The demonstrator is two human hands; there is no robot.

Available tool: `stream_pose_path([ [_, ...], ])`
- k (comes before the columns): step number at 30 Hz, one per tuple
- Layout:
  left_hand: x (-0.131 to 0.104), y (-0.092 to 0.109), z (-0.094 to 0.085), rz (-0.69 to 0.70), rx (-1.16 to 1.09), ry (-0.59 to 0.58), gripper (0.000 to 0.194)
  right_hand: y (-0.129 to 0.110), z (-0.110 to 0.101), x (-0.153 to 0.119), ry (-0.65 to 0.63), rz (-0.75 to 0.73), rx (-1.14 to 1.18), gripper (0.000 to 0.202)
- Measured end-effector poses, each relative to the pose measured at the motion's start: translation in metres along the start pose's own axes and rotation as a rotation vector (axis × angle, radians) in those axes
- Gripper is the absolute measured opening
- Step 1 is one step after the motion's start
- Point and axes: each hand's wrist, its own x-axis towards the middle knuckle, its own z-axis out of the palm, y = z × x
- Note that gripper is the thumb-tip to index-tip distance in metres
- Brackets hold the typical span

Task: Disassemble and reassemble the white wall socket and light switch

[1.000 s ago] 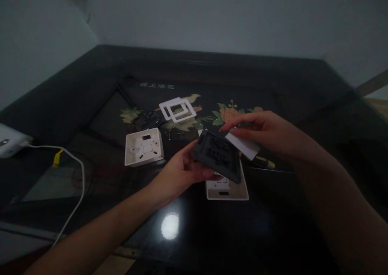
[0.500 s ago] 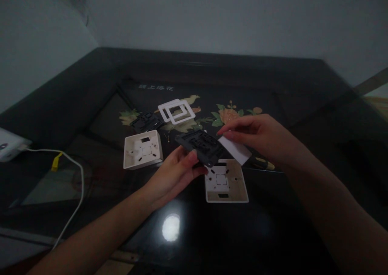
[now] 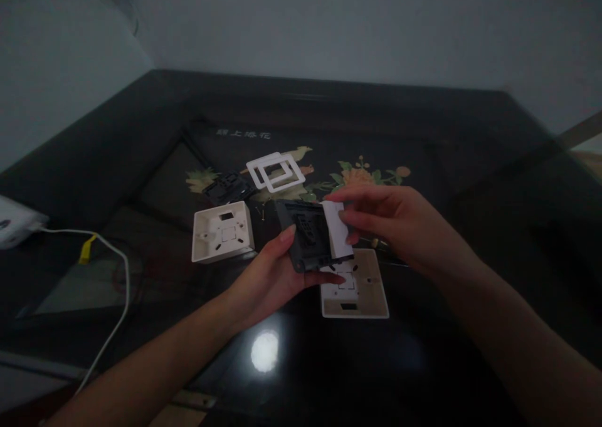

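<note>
My left hand [image 3: 277, 270] grips a dark square plate [image 3: 306, 231] by its left and lower edges, tilted above the table. In my right hand [image 3: 376, 217] is a white rectangular panel [image 3: 336, 229], pinched at its right edge and lying over the right part of the dark plate. Partly under the plate and my left fingers, a white square box [image 3: 371, 289] rests on the table with its hollow side up. A second white box [image 3: 222, 232] stands to the left. Behind it lies another dark plate [image 3: 229, 187].
Two overlapping white frames [image 3: 282, 173] lie behind the hands on the dark glossy table [image 3: 329, 110]. Small screws [image 3: 262, 214] are beside the left box. A white cable [image 3: 126, 283] with a yellow tag [image 3: 86, 250] runs from a white device [image 3: 19, 221] at the left.
The dark plate has turned in my left hand and tilts more upright. My right hand has moved left, bringing the white panel from beside the plate onto its right part.
</note>
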Motion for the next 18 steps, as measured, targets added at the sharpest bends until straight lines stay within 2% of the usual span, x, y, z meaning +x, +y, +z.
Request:
stream_pose_path([
  [2,0.0,0.0,-0.001,0.003,0.03,0.024,0.035,-0.001,-0.002,-0.001,-0.019,-0.015,-0.09,0.029],
  [6,0.0,0.0,-0.002,0.029,0.079,0.084,0.034,-0.005,-0.004,-0.007,-0.15,0.004,-0.182,0.054],
  [8,-0.001,0.0,-0.002,0.034,0.086,0.112,0.032,-0.005,-0.001,-0.01,-0.166,-0.013,-0.32,0.061],
  [12,-0.001,-0.001,-0.002,0.033,0.08,0.117,0.028,-0.001,0.007,-0.015,-0.1,-0.157,-0.652,0.062],
  [18,-0.001,0.0,0.0,0.017,0.028,0.085,0.028,-0.001,0.009,-0.017,-0.084,-0.313,-0.838,0.054],
])
